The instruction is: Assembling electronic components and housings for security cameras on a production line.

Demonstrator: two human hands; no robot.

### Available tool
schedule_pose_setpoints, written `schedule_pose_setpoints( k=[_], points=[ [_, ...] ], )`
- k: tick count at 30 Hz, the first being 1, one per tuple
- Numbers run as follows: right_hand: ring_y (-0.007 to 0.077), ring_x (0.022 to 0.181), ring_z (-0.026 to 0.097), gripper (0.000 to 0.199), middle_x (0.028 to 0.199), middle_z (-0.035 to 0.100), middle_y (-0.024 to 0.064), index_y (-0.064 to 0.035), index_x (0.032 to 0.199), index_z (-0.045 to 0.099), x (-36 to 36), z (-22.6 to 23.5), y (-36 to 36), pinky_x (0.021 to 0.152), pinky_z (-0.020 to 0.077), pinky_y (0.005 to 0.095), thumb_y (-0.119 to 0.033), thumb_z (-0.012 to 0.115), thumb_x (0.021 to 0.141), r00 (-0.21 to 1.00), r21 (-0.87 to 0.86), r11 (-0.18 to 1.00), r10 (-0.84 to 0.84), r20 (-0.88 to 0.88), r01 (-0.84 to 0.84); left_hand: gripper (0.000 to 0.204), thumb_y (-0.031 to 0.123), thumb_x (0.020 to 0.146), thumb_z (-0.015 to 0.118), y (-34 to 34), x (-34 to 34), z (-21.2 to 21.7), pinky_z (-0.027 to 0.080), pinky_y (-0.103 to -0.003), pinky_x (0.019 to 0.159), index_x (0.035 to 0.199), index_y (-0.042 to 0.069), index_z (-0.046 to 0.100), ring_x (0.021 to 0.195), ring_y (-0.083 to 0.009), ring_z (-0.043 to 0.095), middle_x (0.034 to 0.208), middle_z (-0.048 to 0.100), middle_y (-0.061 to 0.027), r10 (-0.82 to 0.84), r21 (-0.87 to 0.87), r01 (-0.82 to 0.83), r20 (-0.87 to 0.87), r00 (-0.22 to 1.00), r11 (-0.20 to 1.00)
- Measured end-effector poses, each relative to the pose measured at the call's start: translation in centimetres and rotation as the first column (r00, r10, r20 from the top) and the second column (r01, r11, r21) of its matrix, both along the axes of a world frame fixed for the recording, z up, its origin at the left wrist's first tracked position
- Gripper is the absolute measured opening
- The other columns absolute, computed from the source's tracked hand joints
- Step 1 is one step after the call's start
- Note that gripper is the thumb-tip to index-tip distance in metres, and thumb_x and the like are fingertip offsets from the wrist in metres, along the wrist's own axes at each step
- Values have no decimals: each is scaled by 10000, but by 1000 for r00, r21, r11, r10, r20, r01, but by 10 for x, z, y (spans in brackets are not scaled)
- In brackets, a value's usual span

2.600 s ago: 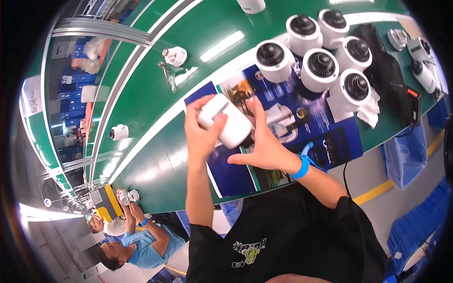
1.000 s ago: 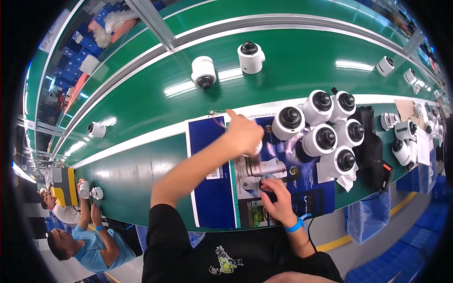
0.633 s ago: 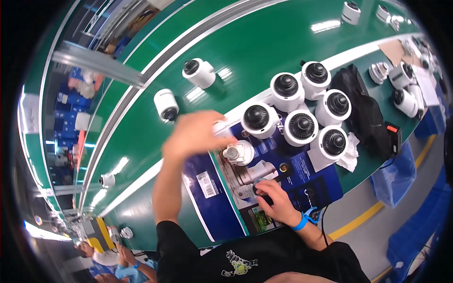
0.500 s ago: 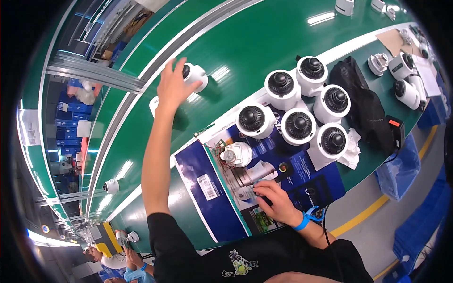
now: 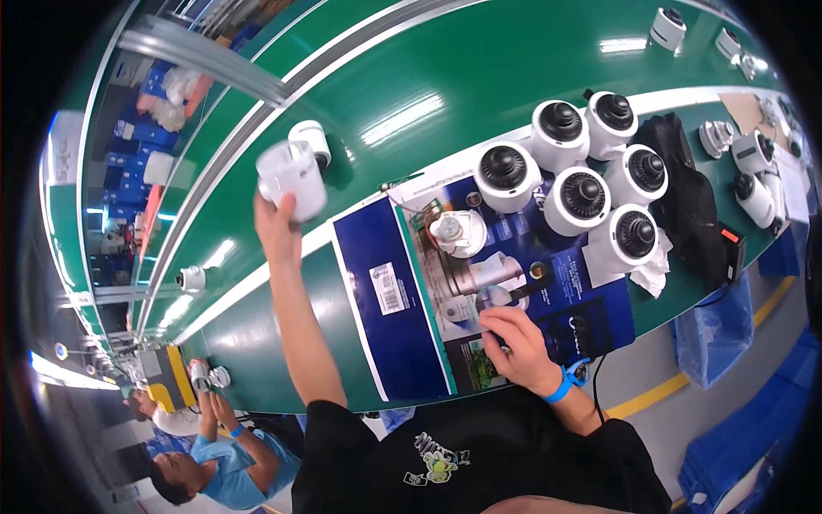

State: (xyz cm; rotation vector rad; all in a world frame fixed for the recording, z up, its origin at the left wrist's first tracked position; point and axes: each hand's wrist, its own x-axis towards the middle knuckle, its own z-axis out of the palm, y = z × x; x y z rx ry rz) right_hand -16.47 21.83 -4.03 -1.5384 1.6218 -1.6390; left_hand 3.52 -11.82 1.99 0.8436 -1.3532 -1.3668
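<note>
My left hand (image 5: 278, 224) is closed around a white camera housing (image 5: 295, 176), held over the green conveyor belt. Just behind it, a white security camera (image 5: 308, 137) with a dark lens end lies on the belt. My right hand (image 5: 524, 353) is closed with its fingertips on a small clear, rounded piece (image 5: 493, 298), above a blue printed carton sheet (image 5: 548, 321). On that sheet, to the left of my right hand, sits a white camera base with a metal-coloured centre (image 5: 458, 232) and thin wires. White dome cameras (image 5: 579, 201) with black ribbed tops cluster to the right.
A black cloth bag (image 5: 681, 184) and crumpled white tissue (image 5: 655, 270) lie beyond the cameras. More camera parts (image 5: 753, 154) rest at the far right. A metal post (image 5: 201, 60) spans the belt's far left. Another person (image 5: 227, 458) works at the lower left.
My left hand, empty and open before, now holds a white housing and has come back toward me. My right hand has turned, bringing the clear piece into sight. The view has shifted.
</note>
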Motion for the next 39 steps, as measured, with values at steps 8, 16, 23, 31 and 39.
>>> schedule_pose_setpoints(
  k=[8, 16, 23, 31, 39],
  points=[
    [419, 1154, 478, 818, 1285, 466, 245, 28, 1381, 342, -3, 61, -79, 979, 423, 423, -16, 772, 685, 922, 69, 983, -135, -362, 171, 850, -38, 663, 818, 117, 30, -112, 465, -445, 1009, 1386, 42, 379, 1233, -265, 495, 1330, 490, -111, 92, 89, -75, -197, 976, 993],
    [251, 1041, 615, 1008, 1213, 568, 165, 0, 1457, 228, -10, 15, -125, 895, 506, 332, -13, 831, 650, 990, 258, 958, -110, -86, 129, 878, 46, 634, 871, 124, 18, -110, 505, -405, 949, 1316, 44, 319, 1176, -238, 514, 1299, 448, -128, 124, -43, -130, -126, 984, 991],
    [256, 1112, 577, 1095, 1238, 541, 173, -20, 1474, 172, -1, 17, -67, 928, 498, 353, -24, 862, 625, 1000, -5, 1000, -16, 1, 16, 857, 106, 657, 869, 121, 16, -106, 517, -384, 918, 1305, 21, 313, 1141, -246, 537, 1260, 468, -145, 174, -21, -180, -176, 969, 983],
    [223, 1056, 598, 1069, 1233, 526, 164, -19, 1476, 169, 4, 8, -80, 881, 528, 327, -42, 855, 657, 989, 140, 987, -91, 120, 74, 821, 100, 658, 869, 121, 12, -106, 531, -366, 890, 1274, 9, 334, 1108, -230, 569, 1290, 511, -143, 118, -112, -134, -138, 983, 985],
    [280, 1226, 511, 1102, 1366, 470, 185, -18, 1489, 164, -18, 25, -36, 1022, 432, 384, -34, 852, 628, 960, 483, 875, 111, -257, 29, 826, 82, 665, 856, 118, 13, -111, 517, -359, 906, 1292, 4, 324, 1124, -240, 553, 1244, 486, -158, 258, -68, -279, -217, 941, 958]
  ],
)
